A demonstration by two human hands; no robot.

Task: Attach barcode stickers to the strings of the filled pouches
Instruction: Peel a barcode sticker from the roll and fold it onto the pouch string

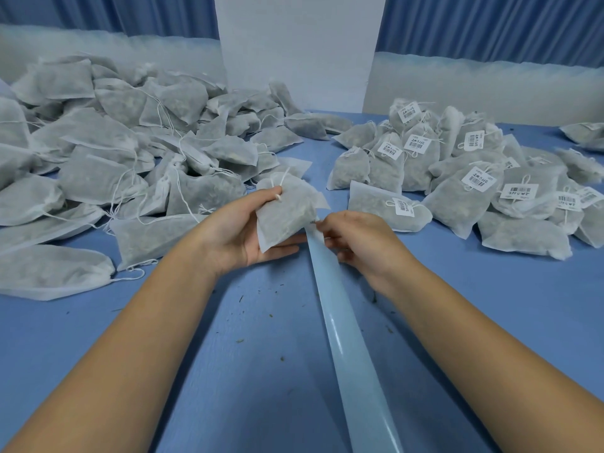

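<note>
My left hand (243, 232) holds a filled white pouch (287, 207) over the middle of the blue table, thumb pressing its drawstring near the top. My right hand (356, 241) pinches the upper end of a long pale-blue sticker backing strip (346, 338), right beside the pouch's lower right corner. A small edge of a barcode sticker (313, 221) shows at my right fingertips; most of it is hidden. The strip runs down toward the bottom edge of the view.
A large heap of unlabelled pouches (108, 165) with loose strings covers the left side of the table (228, 371). A pile of pouches carrying barcode stickers (464, 188) lies on the right. A white pillar (297, 50) and blue curtains stand behind. Small crumbs dot the tabletop.
</note>
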